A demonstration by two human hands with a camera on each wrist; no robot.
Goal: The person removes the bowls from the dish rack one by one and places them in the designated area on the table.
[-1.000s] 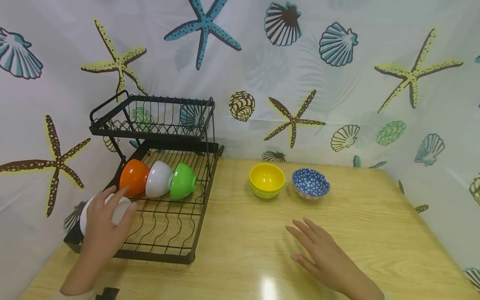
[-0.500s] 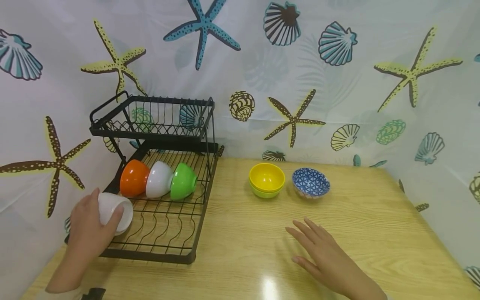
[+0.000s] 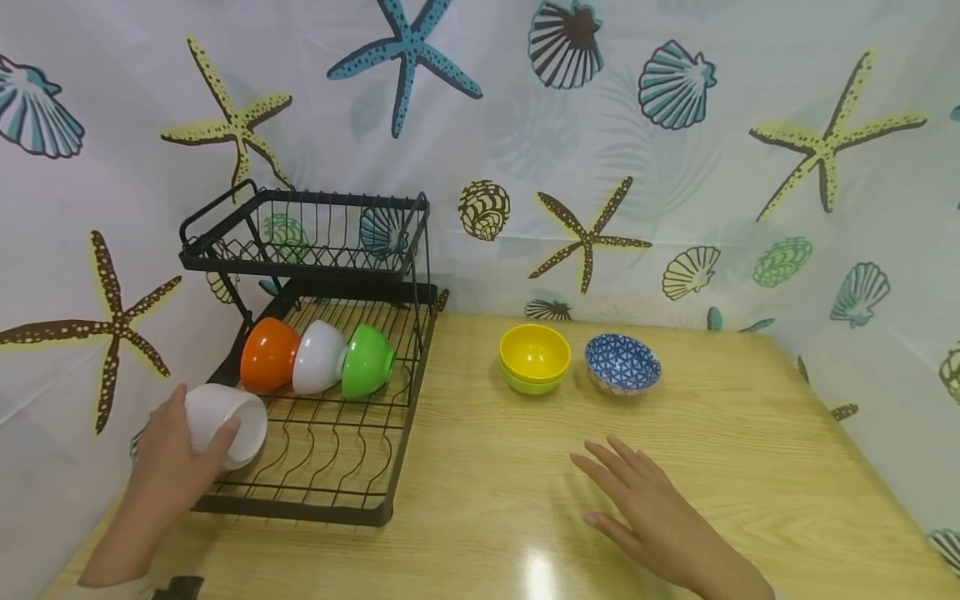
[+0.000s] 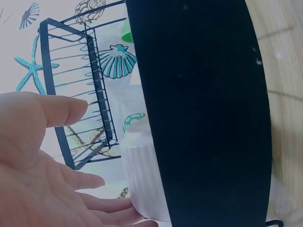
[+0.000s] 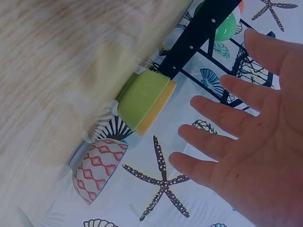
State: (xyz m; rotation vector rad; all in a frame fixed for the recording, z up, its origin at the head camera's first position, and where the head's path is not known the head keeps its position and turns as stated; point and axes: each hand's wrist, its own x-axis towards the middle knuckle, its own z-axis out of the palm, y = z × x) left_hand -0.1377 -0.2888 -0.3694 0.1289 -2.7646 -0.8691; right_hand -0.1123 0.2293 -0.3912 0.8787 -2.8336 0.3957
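A white ribbed cup (image 3: 213, 417) lies on its side at the left of the black dish rack (image 3: 326, 508), its mouth facing right. My left hand (image 3: 168, 454) is beside it; in the left wrist view the thumb (image 4: 66, 111) stands apart from the cup and the fingertips are at its lower side. Behind the cup, an orange bowl (image 3: 267, 357), a white bowl (image 3: 318, 358) and a green bowl (image 3: 366, 363) stand tilted in a row on the lower rack. My right hand (image 3: 652, 517) holds nothing, fingers spread, over the table's right part.
A yellow bowl (image 3: 534, 354) nests in a light green one (image 3: 532, 386) on the wooden table (image 3: 480, 467). Next to them sits a blue patterned bowl (image 3: 622, 362). The rack's upper tier (image 3: 315, 242) overhangs the back row. A curtain (image 3: 480, 150) with sea prints encloses the table.
The white cup has come round on its side, its mouth now showing to the right. My left hand has moved left and slightly down. The right hand has stayed put.
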